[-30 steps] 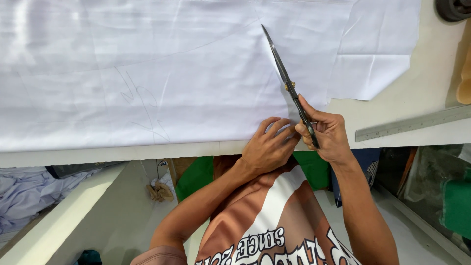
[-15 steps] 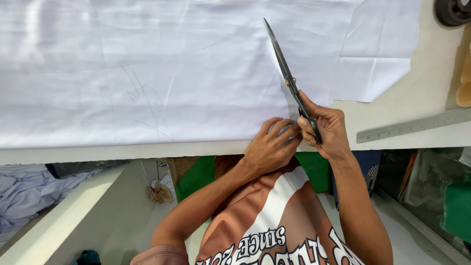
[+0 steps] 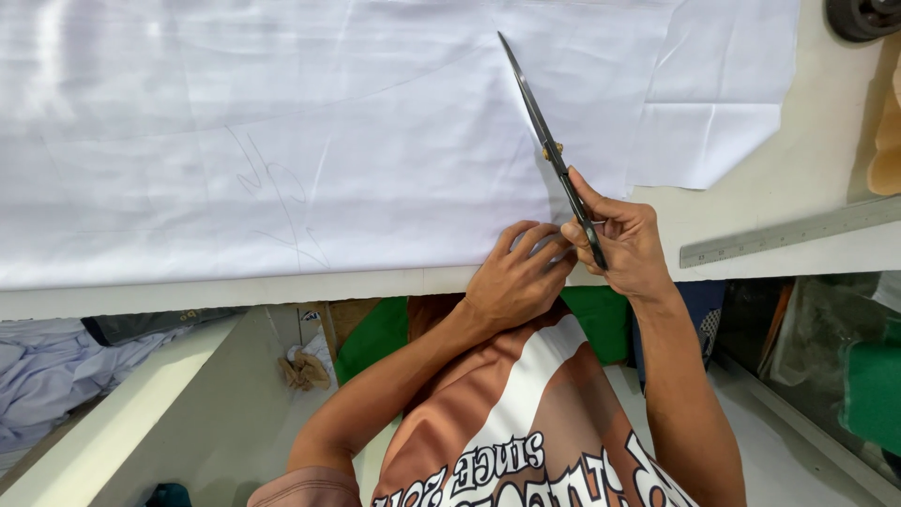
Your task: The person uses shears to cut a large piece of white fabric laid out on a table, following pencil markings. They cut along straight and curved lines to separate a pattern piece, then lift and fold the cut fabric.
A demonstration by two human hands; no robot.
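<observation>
We grip the scissors (image 3: 549, 150) in our right hand (image 3: 627, 246); our left hand (image 3: 514, 277) (fingers curled on the white fabric (image 3: 282, 141)) sits close, so the blades may nick it.

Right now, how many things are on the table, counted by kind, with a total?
White cloth: 1
Scissors, in the right hand, with the left hand beside it on the cloth edge: 1
Metal ruler: 1
Dark round thing at the far right corner, cut off by the frame: 1
Total: 4

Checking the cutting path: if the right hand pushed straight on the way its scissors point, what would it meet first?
Only the white fabric; the right hand and scissors aim up-left, where nothing else shows.
</observation>
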